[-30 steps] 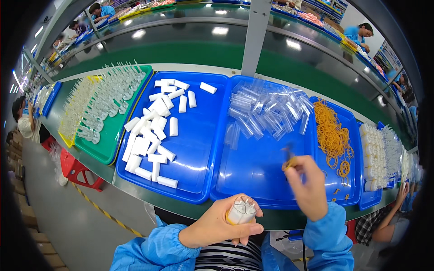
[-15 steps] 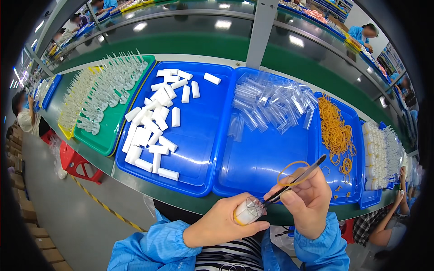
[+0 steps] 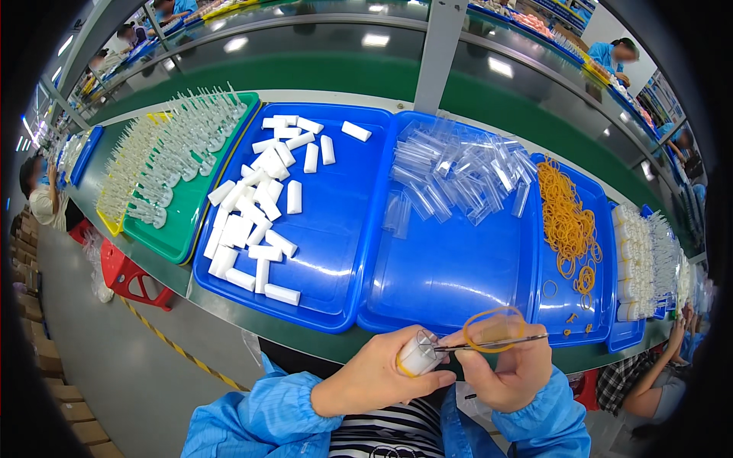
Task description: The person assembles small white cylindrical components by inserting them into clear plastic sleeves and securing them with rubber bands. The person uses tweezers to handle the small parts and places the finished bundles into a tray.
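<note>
My left hand (image 3: 370, 379) is closed round a short bundle (image 3: 416, 357) of white foam-like pieces and clear plastic, with a yellow rubber band about its lower end. The bundle's open end is tilted to the right. In my right hand (image 3: 510, 379) is a pair of dark, slim tweezers (image 3: 537, 337), pinched between thumb and fingers and lying nearly level. Their tips are at the bundle's open end; whether they touch anything inside is too small to tell. A loose orange rubber band (image 3: 521, 316) loops round the tweezers and close to my right fingers.
Ahead are blue trays with white blocks (image 3: 271, 162), clear plastic strips (image 3: 458, 164) and orange rubber bands (image 3: 565, 217). Clear stemmed parts stand on a green tray (image 3: 187, 195) at left. Finished-looking bundles (image 3: 632, 263) stand at right. A red stool (image 3: 130, 275) is lower left.
My right hand has tilted the tweezers from steep to nearly level, and its fingers are lower. The loose rubber band has swung rightward with it. My left hand has hardly moved.
</note>
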Motion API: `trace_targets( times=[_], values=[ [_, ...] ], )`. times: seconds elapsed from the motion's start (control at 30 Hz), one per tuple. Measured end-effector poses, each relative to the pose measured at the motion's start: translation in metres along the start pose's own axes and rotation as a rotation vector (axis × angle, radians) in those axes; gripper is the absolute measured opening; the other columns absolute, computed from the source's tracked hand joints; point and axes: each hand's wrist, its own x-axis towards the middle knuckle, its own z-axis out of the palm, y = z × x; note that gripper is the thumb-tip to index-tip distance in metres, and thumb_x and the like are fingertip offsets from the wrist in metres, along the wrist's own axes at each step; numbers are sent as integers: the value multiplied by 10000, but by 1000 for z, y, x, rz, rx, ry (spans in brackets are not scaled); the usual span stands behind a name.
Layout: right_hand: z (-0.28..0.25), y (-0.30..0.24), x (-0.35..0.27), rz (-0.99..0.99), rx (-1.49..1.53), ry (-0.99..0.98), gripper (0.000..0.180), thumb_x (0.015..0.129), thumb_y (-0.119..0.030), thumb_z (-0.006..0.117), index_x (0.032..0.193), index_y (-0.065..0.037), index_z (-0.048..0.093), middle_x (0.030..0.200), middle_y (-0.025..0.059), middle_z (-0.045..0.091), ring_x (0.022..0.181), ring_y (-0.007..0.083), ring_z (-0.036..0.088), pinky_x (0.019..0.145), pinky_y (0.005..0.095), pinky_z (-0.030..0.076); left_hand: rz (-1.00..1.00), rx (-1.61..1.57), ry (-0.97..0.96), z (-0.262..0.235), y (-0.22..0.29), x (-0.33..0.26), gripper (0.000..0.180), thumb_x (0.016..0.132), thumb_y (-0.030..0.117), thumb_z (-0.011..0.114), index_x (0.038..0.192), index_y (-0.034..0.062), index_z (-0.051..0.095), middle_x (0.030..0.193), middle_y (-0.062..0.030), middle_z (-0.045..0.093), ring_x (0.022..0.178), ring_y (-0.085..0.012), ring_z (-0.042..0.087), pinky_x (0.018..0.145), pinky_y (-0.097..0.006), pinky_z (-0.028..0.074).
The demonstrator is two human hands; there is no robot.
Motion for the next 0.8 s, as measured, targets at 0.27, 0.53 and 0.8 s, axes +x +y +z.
trace_targets(
  times=[0.27, 0.53, 0.8],
  values=[
    [-28, 19, 29, 302, -522, 12, 202, 819, 19, 696, 995, -19, 605, 852, 85, 662, 752, 216, 666, 668, 357, 532, 251, 68, 29, 0, -8, 0, 438, 868, 154, 785, 1206, 9, 546, 898, -45, 628, 832, -103, 624, 655, -231, 526],
    [-43, 13, 33, 64, -1031, -169, 284, 759, -118, 777, 1023, -74, 684, 903, 85, 665, 791, 286, 621, 684, 401, 484, 280, -259, -38, -1, -10, 3, 487, 962, 115, 644, 1375, -23, 426, 1181, -164, 603, 1086, -241, 636, 877, -359, 581],
    [6, -9, 23, -289, -639, -243, 557, 752, -263, 783, 1217, -12, 607, 1266, 150, 632, 1028, 298, 665, 890, 379, 542, 409, -131, 24, 1, -17, 6, 453, 970, 183, 669, 1331, -15, 478, 1134, -80, 608, 1047, -124, 581, 894, -290, 498]
  ],
)
